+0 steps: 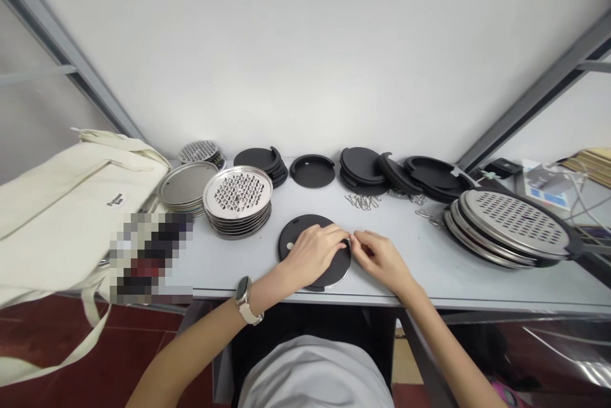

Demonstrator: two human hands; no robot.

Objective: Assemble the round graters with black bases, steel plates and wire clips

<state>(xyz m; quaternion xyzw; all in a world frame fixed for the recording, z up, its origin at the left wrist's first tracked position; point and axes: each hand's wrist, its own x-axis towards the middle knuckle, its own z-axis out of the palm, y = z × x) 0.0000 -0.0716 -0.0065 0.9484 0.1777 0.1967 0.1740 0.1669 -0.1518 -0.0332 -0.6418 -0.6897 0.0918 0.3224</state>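
A black round plate (pixel 300 228) lies at the table's front edge, with a thin strip of shiny metal along its lower right rim. My left hand (pixel 312 255) rests over it, fingers curled onto its right side. Just beyond that rim, my right hand (pixel 379 258) has thumb and index finger pinched together, close to the left fingertips. Whatever sits between those fingertips is too small or hidden to make out. To the left stands a stack of round metal grater discs (pixel 238 195). Small wire clips (pixel 363 202) lie in a pile behind my right hand.
Black round holders (pixel 312 172) stand along the wall, some in stacks (pixel 360 166). At right, grater discs in black holders (pixel 520 223) are piled up. Plain metal discs (pixel 188 184) and a cream bag (pixel 81 204) are on the left. Grey posts (pixel 534 86) frame the table.
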